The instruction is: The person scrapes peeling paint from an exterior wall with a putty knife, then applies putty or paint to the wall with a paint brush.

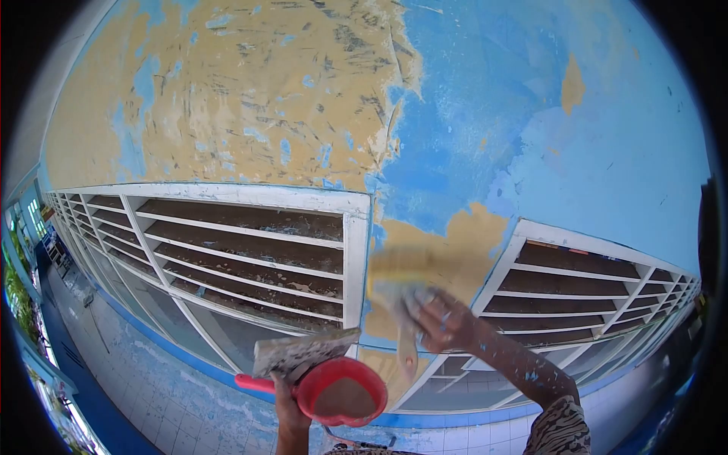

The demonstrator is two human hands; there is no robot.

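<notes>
My left hand (287,406) grips the handle of a red scoop-shaped bowl (341,390) with greyish-tan putty in it. A putty-smeared flat metal blade (303,350) lies across the bowl's rim. My right hand (444,322), flecked with blue paint, holds a wide putty knife (406,284) by its pale handle. The knife is blurred and pressed against a tan patch (440,254) of the blue wall (607,167) between two louvre vents.
White-framed louvre vents (250,250) run along the wall at left, and another vent (576,292) is at right. A large scraped tan area (243,91) covers the upper left wall. A tiled lower wall and blue floor (91,371) stretch away at left.
</notes>
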